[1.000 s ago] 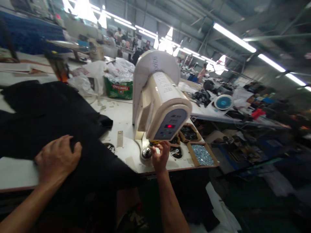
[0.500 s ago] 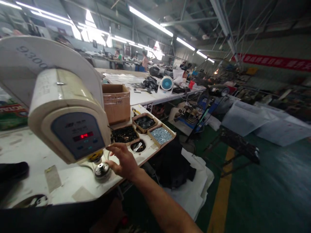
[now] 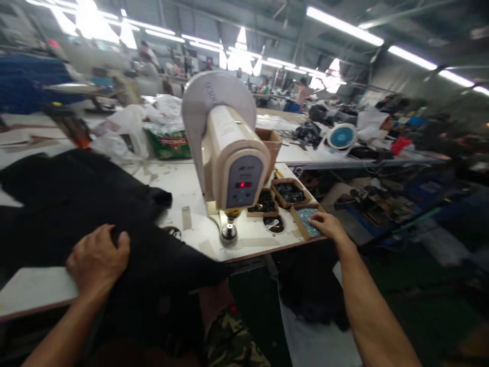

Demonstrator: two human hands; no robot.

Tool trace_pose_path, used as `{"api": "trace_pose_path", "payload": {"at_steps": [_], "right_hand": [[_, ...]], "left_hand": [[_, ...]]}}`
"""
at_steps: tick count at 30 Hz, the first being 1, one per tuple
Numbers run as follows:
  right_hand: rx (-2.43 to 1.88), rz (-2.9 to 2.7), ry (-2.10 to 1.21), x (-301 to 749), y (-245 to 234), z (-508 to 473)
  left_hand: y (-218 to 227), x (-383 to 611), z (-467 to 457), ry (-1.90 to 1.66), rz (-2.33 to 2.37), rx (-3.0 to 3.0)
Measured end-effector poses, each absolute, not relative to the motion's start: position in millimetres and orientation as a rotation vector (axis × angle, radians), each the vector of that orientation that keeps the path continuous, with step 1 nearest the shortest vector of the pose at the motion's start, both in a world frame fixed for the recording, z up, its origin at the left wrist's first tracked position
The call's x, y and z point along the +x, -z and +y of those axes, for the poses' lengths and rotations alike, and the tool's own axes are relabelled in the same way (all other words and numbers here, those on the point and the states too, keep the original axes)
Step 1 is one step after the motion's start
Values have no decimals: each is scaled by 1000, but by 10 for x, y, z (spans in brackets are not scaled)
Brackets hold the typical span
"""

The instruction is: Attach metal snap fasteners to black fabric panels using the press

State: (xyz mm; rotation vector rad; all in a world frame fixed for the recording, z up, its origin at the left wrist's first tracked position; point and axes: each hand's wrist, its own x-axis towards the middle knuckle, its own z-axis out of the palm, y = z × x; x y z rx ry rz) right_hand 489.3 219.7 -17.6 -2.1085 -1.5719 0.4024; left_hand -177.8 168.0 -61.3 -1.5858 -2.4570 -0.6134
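My left hand (image 3: 97,260) rests on a pile of black fabric (image 3: 72,204) that covers the left of the white worktable (image 3: 187,183); its fingers curl into the cloth. My right hand (image 3: 324,226) reaches into the cardboard tray of small blue-silver pieces (image 3: 308,216) at the table's right corner, fingers bent down into it. Between the hands stands a cream press machine (image 3: 229,148) with a red display, and a metal die (image 3: 228,233) sits beneath its head.
Two more cardboard trays of dark parts (image 3: 288,192) and a round dish (image 3: 274,223) lie beside the machine. A cardboard box (image 3: 272,145), plastic bags (image 3: 126,127) and a green carton (image 3: 168,145) stand behind. Other tables, a small fan (image 3: 341,136) and people fill the background.
My right hand has left the die under the machine head and moved right to the tray of blue-silver pieces. The view swung right, then back left, bringing my left hand into sight again.
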Motion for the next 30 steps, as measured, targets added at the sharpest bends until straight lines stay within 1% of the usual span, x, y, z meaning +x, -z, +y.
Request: {"api": "trace_pose_path", "payload": {"at_steps": [5,11,18,24,26,30], "right_hand": [[-2172,-1604,-279,5092,490,2248],[-2185,-1508,-128,5213,659,2294],[-2113,-1403,-65,5168,703,2260],[-1993,-1346,-18,5021,603,2211],[-1862,-1311,-82,4791,549,2198],[-1549,-1304,-456,3920,507,2120]], "left_hand": [[529,-1694,1655,651,-2356,-1548],[554,-1683,1631,681,-2371,-1547],[595,-1715,1658,656,-2388,-1540],[604,-1711,1661,698,-2389,-1528],[593,-1696,1658,716,-2385,-1528],[568,-1671,1650,762,-2384,-1523]]}}
